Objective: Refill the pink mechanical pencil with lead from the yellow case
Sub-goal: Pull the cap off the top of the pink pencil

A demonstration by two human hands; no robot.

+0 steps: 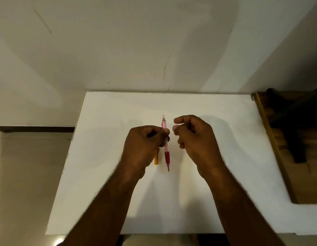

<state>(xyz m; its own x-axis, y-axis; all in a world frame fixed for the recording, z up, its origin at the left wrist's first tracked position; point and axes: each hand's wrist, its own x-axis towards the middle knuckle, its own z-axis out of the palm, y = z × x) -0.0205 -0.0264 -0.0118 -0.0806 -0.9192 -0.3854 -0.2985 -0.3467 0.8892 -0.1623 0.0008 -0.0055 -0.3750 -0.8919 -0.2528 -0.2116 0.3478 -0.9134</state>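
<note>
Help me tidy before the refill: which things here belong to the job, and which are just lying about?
Belongs to the job:
- pink mechanical pencil, pinched in the left hand
- yellow case, lying on the white table and partly hidden under that hand
- right hand, curled, holding nothing visible

Just lying about:
- wooden board at the right with a dark object on it

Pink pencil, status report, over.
Left hand grips pink pencil, tip toward person. Right hand beside it, apparently empty. Yellow case on table, half hidden under left hand.

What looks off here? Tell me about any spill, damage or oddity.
Nothing spilled or broken on the white table. The left hand holds the pink mechanical pencil, tip toward the person; the yellow case lies mostly hidden under that hand. Only the wall shows scuff marks.
</note>
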